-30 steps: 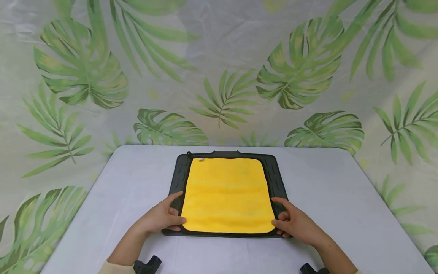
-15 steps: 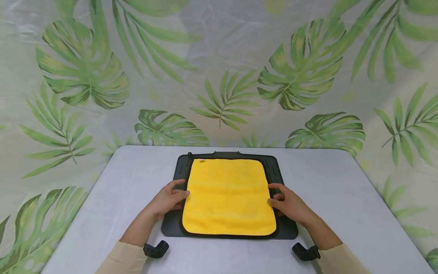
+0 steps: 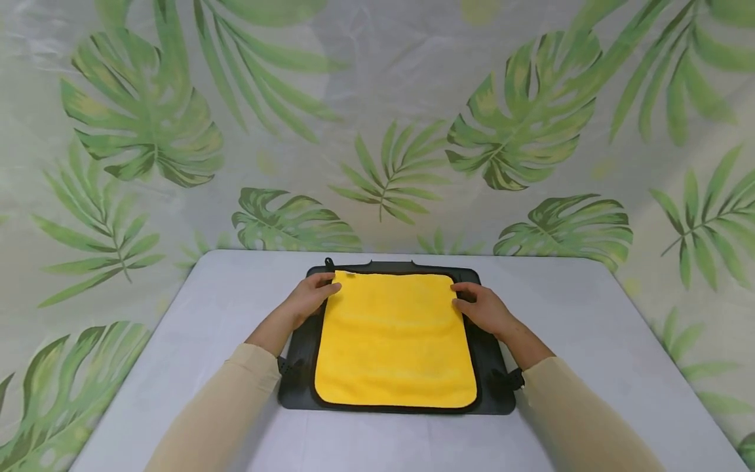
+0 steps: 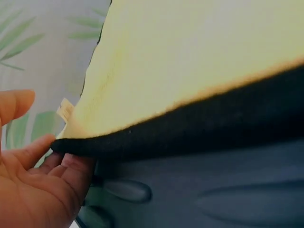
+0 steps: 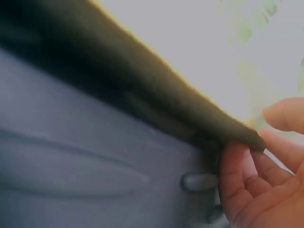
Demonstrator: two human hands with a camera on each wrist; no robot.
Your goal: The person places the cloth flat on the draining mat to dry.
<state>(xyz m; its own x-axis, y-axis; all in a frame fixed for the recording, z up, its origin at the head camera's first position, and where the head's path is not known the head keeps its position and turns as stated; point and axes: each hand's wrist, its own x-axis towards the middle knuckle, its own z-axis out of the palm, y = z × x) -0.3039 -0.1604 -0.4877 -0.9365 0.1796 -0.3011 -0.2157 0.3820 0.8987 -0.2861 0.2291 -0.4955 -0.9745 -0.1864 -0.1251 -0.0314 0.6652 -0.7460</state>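
A yellow cloth [image 3: 395, 341] with a black border lies flat over a dark plastic board [image 3: 494, 341]. My left hand [image 3: 307, 298] is at its far left corner. In the left wrist view, the fingers [image 4: 71, 171] reach under the black edge there, while the thumb [image 4: 19, 102] stands apart above it. At the far right corner is my right hand [image 3: 486, 309]. Its fingers [image 5: 237, 175] go beneath the border, and the thumb [image 5: 287, 114] is clear of the cloth in the right wrist view. A small black loop [image 3: 329, 263] sticks up by the left corner.
The board rests on a white-covered table [image 3: 236, 288], near its far edge. A leaf-patterned curtain [image 3: 389, 131] hangs behind. Moulded bumps [image 4: 128, 190] show on the board. A black wrist device [image 3: 516, 379] is at the right sleeve.
Both hands have moved away from me along the sides of the cloth, from near its front to the far corners. The loop at the far left corner has risen slightly.
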